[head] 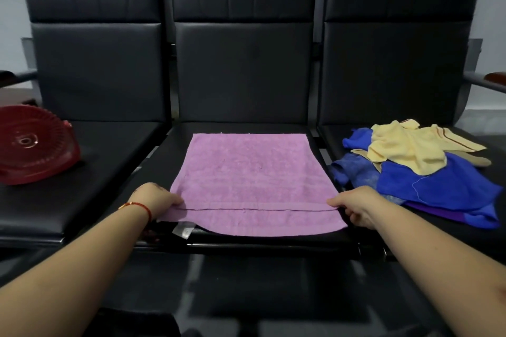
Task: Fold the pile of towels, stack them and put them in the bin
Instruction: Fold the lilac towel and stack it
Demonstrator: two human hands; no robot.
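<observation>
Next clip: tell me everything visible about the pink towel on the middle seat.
The pink towel is terry-like cloth lying flat on the black middle seat, folded over, with the upper layer's hemmed edge stopping just short of the near edge below it. The near edge overhangs the seat front slightly. The left hand holds its near left corner, the right hand its near right corner. It lies apart from the towel pile on the right seat.

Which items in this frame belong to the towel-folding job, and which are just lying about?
Part of the job: pink towel on the middle seat, gripped at its near corners by the left hand and right hand; pile of blue and yellow towels; red bin.

Lying about: silver tape on the seat edge.
</observation>
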